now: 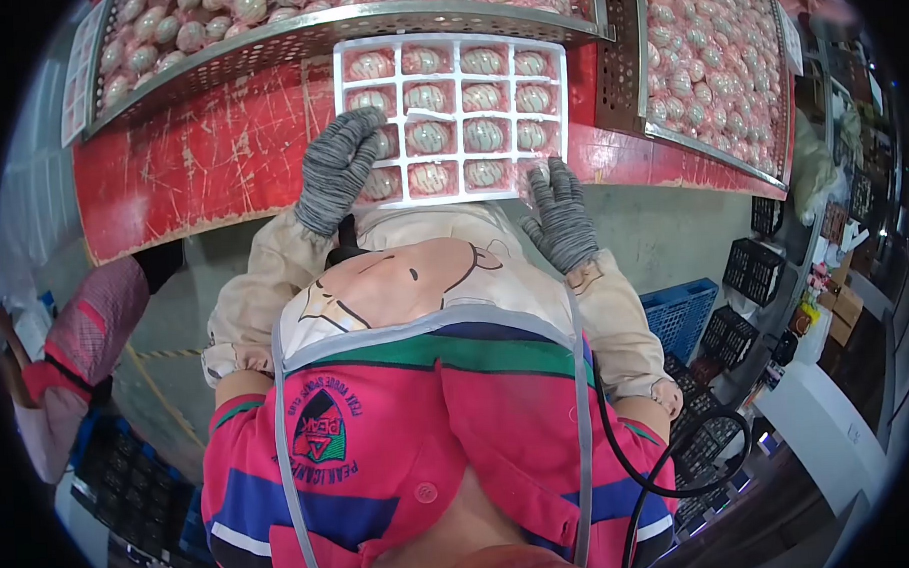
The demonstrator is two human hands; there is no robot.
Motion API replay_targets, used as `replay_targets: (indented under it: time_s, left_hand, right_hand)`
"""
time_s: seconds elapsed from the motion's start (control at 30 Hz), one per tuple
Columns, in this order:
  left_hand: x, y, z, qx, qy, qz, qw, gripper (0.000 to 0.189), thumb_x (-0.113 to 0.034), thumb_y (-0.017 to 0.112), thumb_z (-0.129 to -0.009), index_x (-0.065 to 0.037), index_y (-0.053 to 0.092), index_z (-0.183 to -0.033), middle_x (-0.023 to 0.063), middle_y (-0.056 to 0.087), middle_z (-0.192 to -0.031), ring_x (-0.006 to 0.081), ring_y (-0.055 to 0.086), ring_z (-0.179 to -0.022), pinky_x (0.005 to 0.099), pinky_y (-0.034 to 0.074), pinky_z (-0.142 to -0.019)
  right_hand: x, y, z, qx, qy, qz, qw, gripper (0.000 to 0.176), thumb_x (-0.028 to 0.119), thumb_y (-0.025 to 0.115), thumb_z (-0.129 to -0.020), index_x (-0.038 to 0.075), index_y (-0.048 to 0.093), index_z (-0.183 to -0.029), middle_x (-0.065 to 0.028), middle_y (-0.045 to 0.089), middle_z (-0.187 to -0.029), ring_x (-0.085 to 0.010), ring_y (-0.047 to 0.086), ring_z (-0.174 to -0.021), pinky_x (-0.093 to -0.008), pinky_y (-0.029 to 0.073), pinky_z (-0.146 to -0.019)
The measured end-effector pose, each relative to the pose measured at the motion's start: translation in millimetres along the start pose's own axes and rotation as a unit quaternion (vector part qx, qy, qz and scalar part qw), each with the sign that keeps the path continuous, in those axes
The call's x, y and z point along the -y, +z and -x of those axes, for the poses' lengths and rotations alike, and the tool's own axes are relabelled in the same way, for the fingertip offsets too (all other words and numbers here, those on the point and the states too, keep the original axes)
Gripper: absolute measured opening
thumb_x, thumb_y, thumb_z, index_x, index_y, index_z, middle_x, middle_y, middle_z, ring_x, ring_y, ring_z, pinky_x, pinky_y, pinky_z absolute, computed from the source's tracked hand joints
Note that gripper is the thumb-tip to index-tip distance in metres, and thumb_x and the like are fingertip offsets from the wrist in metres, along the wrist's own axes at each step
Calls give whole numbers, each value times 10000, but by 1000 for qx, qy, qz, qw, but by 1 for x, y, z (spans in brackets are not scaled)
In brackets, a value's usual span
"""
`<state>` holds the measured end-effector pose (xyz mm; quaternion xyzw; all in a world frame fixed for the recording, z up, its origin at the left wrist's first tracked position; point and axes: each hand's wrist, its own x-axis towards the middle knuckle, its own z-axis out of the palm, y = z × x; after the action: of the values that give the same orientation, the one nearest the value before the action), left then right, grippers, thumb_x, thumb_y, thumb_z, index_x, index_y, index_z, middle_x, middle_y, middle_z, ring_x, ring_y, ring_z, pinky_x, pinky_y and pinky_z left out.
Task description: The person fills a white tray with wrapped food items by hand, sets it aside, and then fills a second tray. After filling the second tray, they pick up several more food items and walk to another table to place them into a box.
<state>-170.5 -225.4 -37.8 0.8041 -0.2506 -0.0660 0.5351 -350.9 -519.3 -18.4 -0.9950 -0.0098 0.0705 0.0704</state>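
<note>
On the red table in front of me lies a white compartment tray (455, 205), its cells filled with whitish, egg-shaped items (484, 135) in clear, pink-streaked wrap. My left hand (337, 173), in a grey knitted glove, bends over the tray's left edge with its fingers together. The fingertips partly cover the left-hand cells. At the near right corner is my right hand (560, 212), gloved alike. Its fingers stretch over the corner cell and partly hide the item there, while its thumb is held apart. A pale strip (431, 115) lies across the middle cells.
Behind the tray, a perforated metal bin (365, 22) holds many wrapped items; another bin (715, 155) stands at the right. The scratched red table (200, 158) extends left. Black crates (754, 272) and a blue pallet (678, 321) are on the floor. Another person (96, 327) is at the left.
</note>
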Motion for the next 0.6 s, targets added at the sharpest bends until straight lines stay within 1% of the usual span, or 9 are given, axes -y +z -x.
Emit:
replay_targets:
  time_s: [0.07, 0.1, 0.17, 0.2, 0.27, 0.37, 0.43, 0.5, 0.6]
  left_hand:
    - [6, -4, 1, -3, -17, 6, 1000, 234, 14, 582, -832, -13, 636, -1059, 133, 645, -1028, 238, 633, -948, 319, 496, -846]
    - [10, -6, 1, -8, -33, 10, 999, 233, 14, 575, -837, -11, 636, -1061, 130, 646, -1033, 228, 631, -956, 310, 490, -854]
    - [20, -8, 4, -8, -53, 23, 998, 232, 12, 569, -842, -8, 634, -1063, 126, 646, -1035, 215, 624, -972, 297, 479, -867]
    - [21, -9, 5, -9, -66, 21, 998, 230, 7, 571, -843, -7, 634, -1064, 125, 646, -1035, 214, 622, -974, 295, 478, -867]
    - [25, -9, 9, -12, -82, 21, 996, 228, 2, 573, -845, -5, 634, -1064, 125, 646, -1034, 213, 620, -976, 293, 476, -868]
    - [32, -7, 13, -28, -90, 33, 995, 238, -12, 592, -833, -28, 643, -1065, 126, 638, -1064, 233, 613, -997, 308, 483, -867]
    - [33, -3, 15, -132, -15, -137, 982, 247, -25, 611, -817, -57, 655, -1058, 128, 624, -1104, 256, 600, -1025, 335, 486, -875]
    - [41, 0, 19, -146, -28, -133, 980, 250, -32, 621, -810, -67, 658, -1054, 130, 617, -1120, 265, 591, -1041, 347, 483, -883]
    - [49, 0, 26, -148, -50, -117, 981, 252, -39, 631, -802, -74, 662, -1050, 133, 610, -1134, 273, 578, -1061, 360, 475, -899]
  right_hand:
    - [-7, 1, 8, -6, 6, -128, 992, 572, 188, 662, -778, 102, 460, -1307, -214, 395, -1357, -400, 453, -1154, -464, 415, -948]
    - [-14, 1, 6, -6, 10, -127, 992, 572, 188, 662, -778, 102, 460, -1307, -214, 395, -1357, -400, 453, -1154, -464, 415, -948]
    - [-27, 3, -6, 39, -9, -87, 995, 486, 178, 669, -779, 133, 528, -1242, -211, 515, -1199, -360, 541, -1055, -410, 487, -860]
    - [-31, 7, -15, 39, -8, -86, 996, 486, 178, 669, -779, 133, 528, -1242, -211, 515, -1199, -360, 541, -1055, -410, 487, -860]
    - [-33, 14, -28, 95, -10, 0, 995, 344, 192, 625, -824, 138, 569, -1159, -193, 571, -1021, -344, 598, -895, -410, 512, -731]
    - [-24, 7, -34, 122, 2, 20, 992, 277, 227, 604, -840, 130, 580, -1098, -165, 560, -899, -331, 603, -821, -425, 503, -663]
    - [-23, 9, -32, 123, -4, 29, 992, 282, 246, 595, -846, 130, 575, -1103, -164, 553, -890, -331, 604, -822, -429, 504, -663]
    - [-24, 8, -36, 121, -15, 39, 992, 289, 264, 586, -853, 130, 570, -1108, -163, 546, -881, -330, 604, -824, -433, 505, -664]
    - [-17, 3, -42, 190, 29, 51, 980, 335, 322, 541, -878, 140, 536, -1159, -183, 548, -933, -334, 613, -841, -461, 507, -664]
